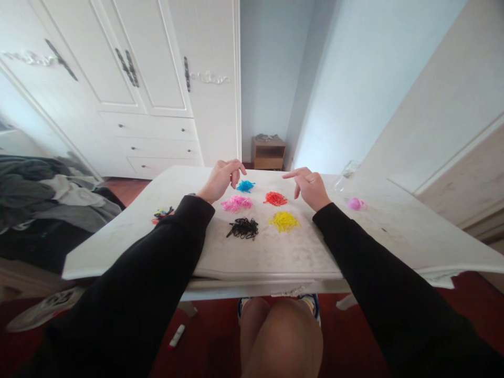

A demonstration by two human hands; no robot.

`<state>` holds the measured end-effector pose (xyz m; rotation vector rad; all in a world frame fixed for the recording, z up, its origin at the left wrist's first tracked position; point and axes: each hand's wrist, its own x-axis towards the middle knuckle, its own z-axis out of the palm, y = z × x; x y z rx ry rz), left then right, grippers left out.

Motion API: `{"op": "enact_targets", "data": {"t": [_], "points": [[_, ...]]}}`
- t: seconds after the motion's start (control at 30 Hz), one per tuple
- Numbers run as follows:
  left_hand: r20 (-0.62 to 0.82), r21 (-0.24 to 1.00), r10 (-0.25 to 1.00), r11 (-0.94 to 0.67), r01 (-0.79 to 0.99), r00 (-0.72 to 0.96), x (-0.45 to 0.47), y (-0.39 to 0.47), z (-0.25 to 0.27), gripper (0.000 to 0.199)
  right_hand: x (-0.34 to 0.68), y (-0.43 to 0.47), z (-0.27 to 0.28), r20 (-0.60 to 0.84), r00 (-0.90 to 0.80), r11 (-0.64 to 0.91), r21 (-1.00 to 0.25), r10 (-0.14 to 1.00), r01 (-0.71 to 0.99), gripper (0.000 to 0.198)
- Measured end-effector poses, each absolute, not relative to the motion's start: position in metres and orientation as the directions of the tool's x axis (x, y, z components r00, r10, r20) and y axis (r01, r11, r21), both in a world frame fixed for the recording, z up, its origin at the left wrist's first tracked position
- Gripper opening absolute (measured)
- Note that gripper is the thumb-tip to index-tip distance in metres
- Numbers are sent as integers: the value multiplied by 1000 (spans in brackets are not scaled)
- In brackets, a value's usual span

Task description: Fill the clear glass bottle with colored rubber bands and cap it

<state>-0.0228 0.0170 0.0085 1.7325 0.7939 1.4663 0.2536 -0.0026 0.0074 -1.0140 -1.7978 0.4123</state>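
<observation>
Small rubber bands lie in colour-sorted piles on the white table [252,260]: blue bands [245,186], pink bands [237,203], red bands [275,198], black bands [243,228] and yellow bands [284,222]. My left hand [223,178] hovers beside the blue pile and above the pink one, its fingers loosely bent and apart, with nothing visible in them. Above and right of the red pile is my right hand [309,188]. Its index finger points left, the other fingers curl down, and I see nothing held.
A small mixed-colour heap [162,214] lies left of my left sleeve. On the right are a clear container [346,176] and a pink round object [356,203]. Clothes [59,194] are piled at far left. A white wardrobe [157,68] stands behind, near a small wooden cabinet [269,152].
</observation>
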Motion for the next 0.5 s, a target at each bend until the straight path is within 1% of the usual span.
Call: {"op": "enact_targets", "data": {"t": [0.1,0.17,0.27,0.37,0.43,0.5], "points": [[547,833,833,-552,49,80,-22,16,6,29,258,-1,8,582,-54,547,-724,812,419,39],[527,847,849,-529,51,36,-21,13,6,18,262,0,9,567,12,517,-760,824,394,35],[516,856,856,-516,24,-1,-22,11,6,16,266,1,11,510,113,447,-824,853,347,28],[493,870,870,-494,12,18,-25,13,4,18,268,3,11,467,166,402,-860,869,316,26],[498,867,867,-498,3,25,-27,16,2,19,268,5,10,501,171,431,-842,848,324,28],[536,844,844,-536,-11,10,-27,18,1,20,267,7,8,550,143,484,-811,823,329,33]]}}
